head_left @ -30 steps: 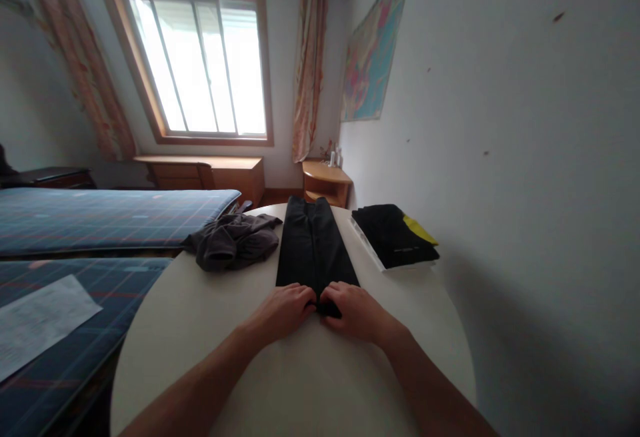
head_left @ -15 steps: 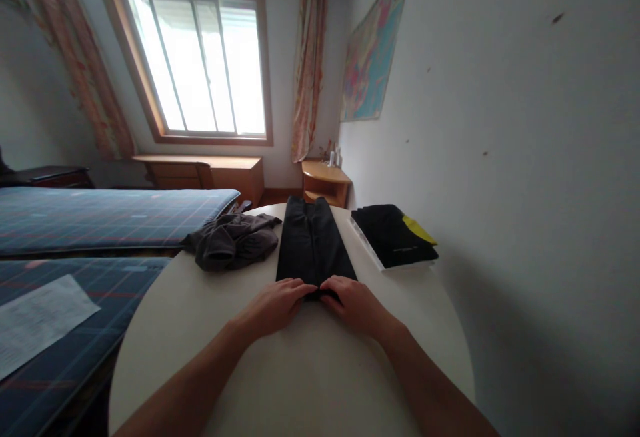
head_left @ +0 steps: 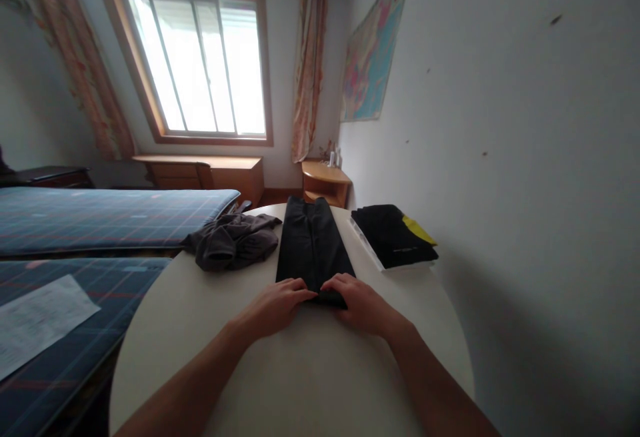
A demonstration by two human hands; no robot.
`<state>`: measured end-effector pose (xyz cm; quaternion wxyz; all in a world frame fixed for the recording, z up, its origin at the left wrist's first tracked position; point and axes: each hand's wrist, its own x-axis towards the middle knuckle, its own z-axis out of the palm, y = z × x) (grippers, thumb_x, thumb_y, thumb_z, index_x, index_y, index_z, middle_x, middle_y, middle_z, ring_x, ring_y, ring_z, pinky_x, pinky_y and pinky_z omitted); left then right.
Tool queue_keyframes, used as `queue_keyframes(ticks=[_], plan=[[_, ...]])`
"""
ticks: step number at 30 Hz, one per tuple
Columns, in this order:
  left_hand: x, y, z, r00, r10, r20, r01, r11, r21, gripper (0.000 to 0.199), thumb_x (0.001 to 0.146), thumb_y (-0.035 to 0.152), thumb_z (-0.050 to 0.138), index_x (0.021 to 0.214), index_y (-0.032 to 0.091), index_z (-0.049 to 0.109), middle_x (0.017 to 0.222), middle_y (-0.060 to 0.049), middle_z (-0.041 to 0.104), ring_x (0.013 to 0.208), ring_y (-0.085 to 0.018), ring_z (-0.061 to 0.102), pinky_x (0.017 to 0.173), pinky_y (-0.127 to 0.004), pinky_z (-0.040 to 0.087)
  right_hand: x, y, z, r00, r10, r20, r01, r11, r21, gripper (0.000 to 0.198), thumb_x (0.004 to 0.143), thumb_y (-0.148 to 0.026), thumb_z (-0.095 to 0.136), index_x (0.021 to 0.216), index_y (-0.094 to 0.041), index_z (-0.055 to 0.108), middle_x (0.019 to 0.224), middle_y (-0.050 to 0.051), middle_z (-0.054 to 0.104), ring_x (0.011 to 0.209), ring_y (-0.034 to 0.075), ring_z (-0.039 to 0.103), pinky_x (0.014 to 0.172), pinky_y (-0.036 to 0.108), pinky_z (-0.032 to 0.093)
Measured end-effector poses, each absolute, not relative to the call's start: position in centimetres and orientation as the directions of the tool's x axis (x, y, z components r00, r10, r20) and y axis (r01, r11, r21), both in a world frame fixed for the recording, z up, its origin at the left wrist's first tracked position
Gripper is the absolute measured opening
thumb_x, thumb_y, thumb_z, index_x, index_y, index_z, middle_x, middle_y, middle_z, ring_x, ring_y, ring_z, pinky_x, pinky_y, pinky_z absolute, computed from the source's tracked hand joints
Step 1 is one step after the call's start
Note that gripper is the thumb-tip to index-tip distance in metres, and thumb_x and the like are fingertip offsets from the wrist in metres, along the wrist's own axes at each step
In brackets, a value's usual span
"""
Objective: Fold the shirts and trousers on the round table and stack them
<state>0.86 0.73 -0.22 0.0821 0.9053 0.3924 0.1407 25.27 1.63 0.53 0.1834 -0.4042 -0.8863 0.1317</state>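
A black garment [head_left: 313, 240], folded into a long strip with a crease down its middle, lies flat on the white round table [head_left: 320, 384]. At its near edge my left hand [head_left: 280, 304] has curled fingers pressed on the cloth left of the crease. My right hand [head_left: 363, 304] grips that same edge on the other side, fingers bent over it. The two hands nearly meet at the middle. Part of the near edge is hidden under the fingers, and a turned-over or rolled bit of cloth shows between them.
A crumpled dark grey garment [head_left: 235, 240] lies at the table's left. To the right sits a folded black garment with a yellow patch [head_left: 395, 237], stacked on something white. Beds with plaid mattresses [head_left: 100, 220] flank the left side, a paper sheet [head_left: 43, 324] on one; a wall [head_left: 525, 190] runs along the right.
My right hand has shifted slightly, its thumb moving off the front, so more of the garment's near edge shows. My left hand is almost unmoved.
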Motion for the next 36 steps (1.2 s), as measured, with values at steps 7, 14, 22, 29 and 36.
queue_keyframes(ticks=[7, 14, 22, 29, 36], plan=[[-1.0, 1.4, -0.9, 0.684, 0.719, 0.127, 0.628, -0.668, 0.401, 0.081, 0.062, 0.0, 0.05, 0.139, 0.025, 0.052, 0.124, -0.006, 0.062, 0.116, -0.023, 0.057, 0.101, -0.032, 0.044, 27.6, 2.4, 0.4, -0.594, 0.79, 0.15, 0.624, 0.57, -0.534, 0.028, 0.087, -0.021, 0.056, 0.108, -0.025, 0.074, 0.112, 0.004, 0.074, 0.103, 0.022, 0.068, 0.094, 0.034, 0.05], [-3.7, 2.7, -0.8, 0.532, 0.841, 0.099, 0.715, -0.509, 0.479, 0.046, 0.073, 0.013, 0.052, 0.117, 0.02, 0.065, 0.108, -0.007, 0.07, 0.096, -0.022, 0.065, 0.088, -0.03, 0.049, 28.6, 2.9, 0.2, -0.561, 0.814, 0.152, 0.563, 0.51, -0.65, 0.036, 0.085, -0.024, 0.058, 0.119, -0.025, 0.07, 0.113, 0.004, 0.074, 0.105, 0.023, 0.069, 0.096, 0.036, 0.051], [-4.6, 4.2, -2.4, 0.527, 0.839, 0.134, 0.599, -0.479, 0.642, 0.035, 0.09, 0.035, 0.049, 0.113, 0.018, 0.069, 0.092, -0.005, 0.072, 0.079, -0.018, 0.063, 0.073, -0.025, 0.048, 30.0, 3.6, 0.1, -0.53, 0.845, 0.077, 0.603, 0.439, -0.666, 0.033, 0.08, -0.018, 0.054, 0.104, -0.023, 0.076, 0.118, 0.007, 0.072, 0.119, 0.027, 0.062, 0.1, 0.042, 0.047], [-4.0, 3.8, -1.2, 0.468, 0.855, 0.222, 0.391, -0.426, 0.816, 0.04, 0.088, 0.046, 0.055, 0.107, 0.013, 0.069, 0.074, -0.002, 0.064, 0.067, -0.014, 0.055, 0.06, -0.023, 0.046, 29.9, 3.0, 1.2, -0.462, 0.868, 0.185, 0.537, 0.439, -0.72, 0.027, 0.089, -0.034, 0.055, 0.109, -0.023, 0.07, 0.102, 0.004, 0.073, 0.09, 0.021, 0.065, 0.081, 0.033, 0.05], [-2.0, 4.5, -0.7, 0.146, 0.919, 0.367, 0.325, -0.395, 0.859, 0.049, 0.085, 0.052, 0.056, 0.114, 0.015, 0.069, 0.084, -0.005, 0.069, 0.073, -0.018, 0.062, 0.062, -0.024, 0.049, 29.0, 5.0, -0.3, -0.141, 0.91, 0.39, 0.529, 0.402, -0.748, 0.038, 0.091, -0.046, 0.054, 0.121, -0.023, 0.061, 0.081, 0.0, 0.063, 0.068, 0.017, 0.057, 0.065, 0.03, 0.048]])
